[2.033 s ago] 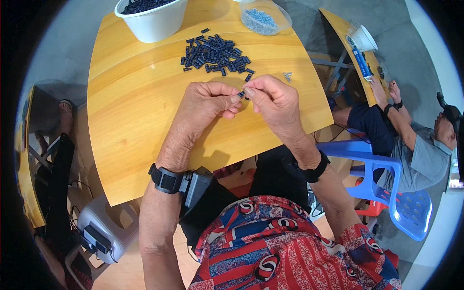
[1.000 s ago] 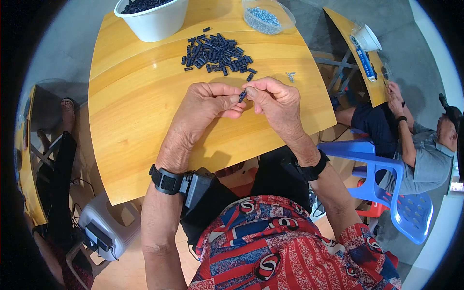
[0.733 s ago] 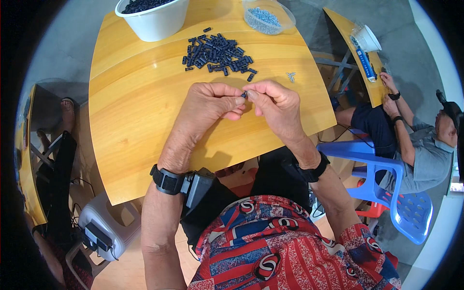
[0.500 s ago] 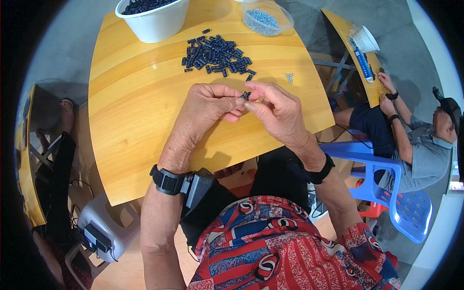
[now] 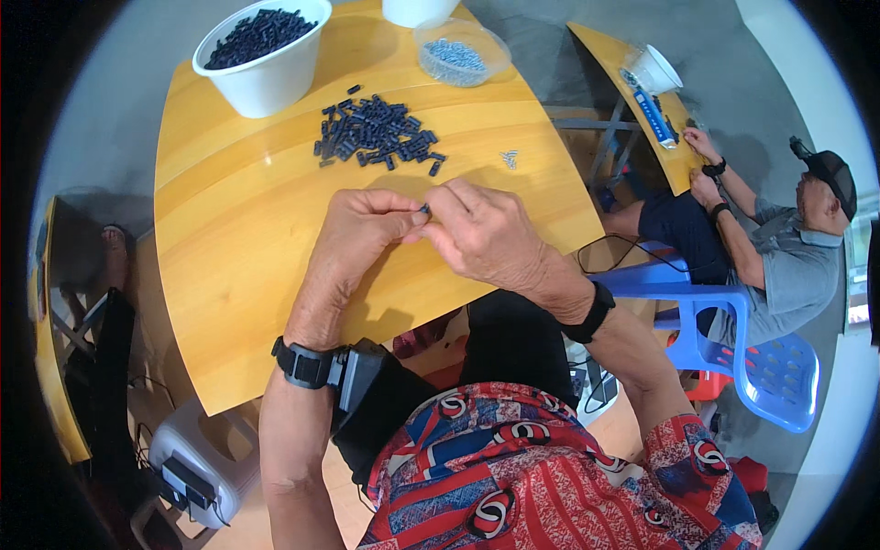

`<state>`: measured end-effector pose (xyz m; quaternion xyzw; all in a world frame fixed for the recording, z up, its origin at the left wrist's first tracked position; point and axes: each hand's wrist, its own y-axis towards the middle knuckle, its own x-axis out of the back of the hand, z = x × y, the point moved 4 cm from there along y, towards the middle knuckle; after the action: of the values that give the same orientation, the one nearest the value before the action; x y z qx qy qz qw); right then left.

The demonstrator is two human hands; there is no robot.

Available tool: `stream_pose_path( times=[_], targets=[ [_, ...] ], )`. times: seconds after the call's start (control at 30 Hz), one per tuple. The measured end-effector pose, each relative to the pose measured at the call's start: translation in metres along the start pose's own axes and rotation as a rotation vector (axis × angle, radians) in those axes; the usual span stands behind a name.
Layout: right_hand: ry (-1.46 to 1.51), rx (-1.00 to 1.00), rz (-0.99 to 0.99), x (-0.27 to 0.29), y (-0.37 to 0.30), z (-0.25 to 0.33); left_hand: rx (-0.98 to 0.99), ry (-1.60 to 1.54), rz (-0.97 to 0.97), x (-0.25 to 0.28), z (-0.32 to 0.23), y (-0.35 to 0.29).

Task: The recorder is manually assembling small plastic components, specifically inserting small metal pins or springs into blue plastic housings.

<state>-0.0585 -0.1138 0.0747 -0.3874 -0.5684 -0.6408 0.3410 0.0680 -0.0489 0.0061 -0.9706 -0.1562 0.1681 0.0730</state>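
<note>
My left hand [image 5: 367, 229] pinches a small black plastic piece [image 5: 424, 210] between thumb and fingertips, over the near part of the wooden table [image 5: 238, 302]. My right hand [image 5: 486, 234] meets it there, its fingers closed against the same piece and covering most of it. Whether a screw is also in the right fingers, I cannot make out. Just beyond my hands lies a heap of small black plastic pieces [image 5: 376, 130]. A few silver screws [image 5: 510, 159] lie loose to the right of the heap.
A white tub [image 5: 266, 87] full of black pieces stands far left. A clear round container [image 5: 463, 55] of screws is at the far edge, near another white tub [image 5: 417, 9]. To the right, a co-worker [image 5: 779, 247] sits at another table, by a blue plastic stool [image 5: 724, 321].
My right hand has turned over the black piece, its fingers closing in and hiding more of it. The view has shifted, so the far tubs show more fully.
</note>
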Motion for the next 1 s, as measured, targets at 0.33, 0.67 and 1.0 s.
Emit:
stream_pose_path(
  times=[0.33,0.67,1.0],
  targets=[
    [-0.046,0.104,-0.077,0.003,-0.003,0.0,0.006,0.092,0.047,-0.007,-0.001,-0.001],
    [-0.03,0.127,-0.082,-0.003,-0.004,-0.002,-0.02,0.159,0.081,-0.012,-0.005,-0.003],
    [-0.005,0.07,-0.015,0.001,0.0,-0.004,0.033,0.157,0.051,-0.012,-0.007,-0.004]
  ],
)
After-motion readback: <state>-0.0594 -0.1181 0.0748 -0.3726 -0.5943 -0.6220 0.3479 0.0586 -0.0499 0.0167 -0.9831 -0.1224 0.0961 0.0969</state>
